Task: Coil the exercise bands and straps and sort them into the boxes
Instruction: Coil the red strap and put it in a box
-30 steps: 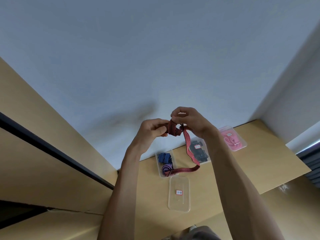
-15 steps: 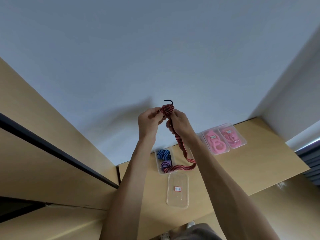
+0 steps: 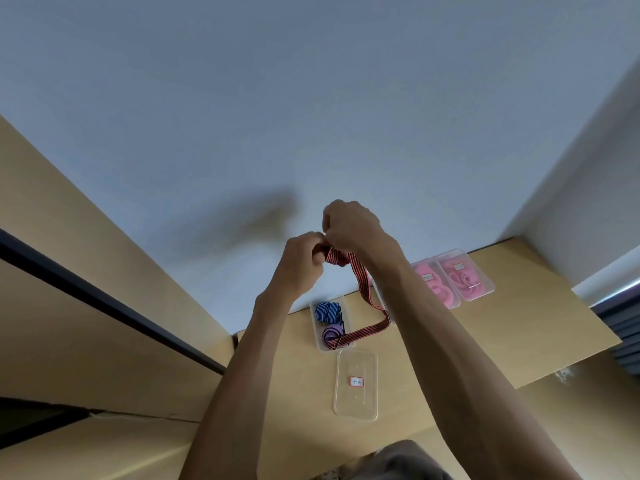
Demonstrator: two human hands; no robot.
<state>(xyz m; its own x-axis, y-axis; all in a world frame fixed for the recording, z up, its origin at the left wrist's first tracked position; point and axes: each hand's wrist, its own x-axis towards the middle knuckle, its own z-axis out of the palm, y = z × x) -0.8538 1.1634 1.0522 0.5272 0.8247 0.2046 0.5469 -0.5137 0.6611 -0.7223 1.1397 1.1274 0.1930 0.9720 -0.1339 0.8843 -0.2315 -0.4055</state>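
Note:
A red-and-black striped strap (image 3: 363,285) is held up in the air above the wooden table (image 3: 519,334). My left hand (image 3: 301,265) grips the small coil at its upper end. My right hand (image 3: 353,226) is curled over the same coil from above. The strap's loose tail hangs down and trails over a clear box (image 3: 317,327) that holds a blue striped coil (image 3: 327,311) and a purple coil (image 3: 333,332). The strap's hook is hidden in my hands.
A clear lid with a small red label (image 3: 356,386) lies on the table in front of that box. Two clear boxes with pink bands (image 3: 450,282) stand at the back right. A white wall rises behind, and a wooden panel flanks the left.
Both hands have come down and to the right with the strap. The black hook that stuck out above the coil is now covered by my right hand.

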